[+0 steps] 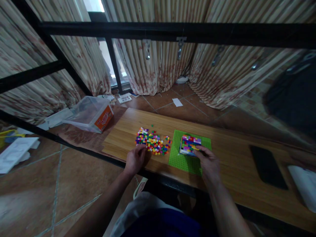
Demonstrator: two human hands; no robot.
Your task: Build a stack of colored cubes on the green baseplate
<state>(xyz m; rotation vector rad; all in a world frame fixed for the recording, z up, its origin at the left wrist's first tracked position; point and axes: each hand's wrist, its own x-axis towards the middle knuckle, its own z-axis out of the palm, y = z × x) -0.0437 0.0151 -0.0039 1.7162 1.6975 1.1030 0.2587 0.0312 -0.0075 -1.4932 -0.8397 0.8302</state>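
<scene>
A loose pile of small, many-coloured building bricks (pixel 155 142) lies on the wooden bench top. My left hand (pixel 135 160) rests at the pile's near left edge, its fingers pinched together; whatever they may hold is too small to make out. To the right is a green studded baseplate (pixel 184 163). On it sits a rectangular block built of bricks (pixel 190 142), with coloured rows on top and white and blue along its near side. My right hand (pixel 209 161) reaches over the baseplate, thumb and fingers closed at the block's right near corner, hiding part of it.
A clear plastic box (pixel 85 110) with an orange label stands beyond the bench's left end. Farther right on the bench lie a dark flat object (pixel 268 167) and a white object (pixel 304 186). A black metal bar (pixel 158 30) crosses in front of striped curtains.
</scene>
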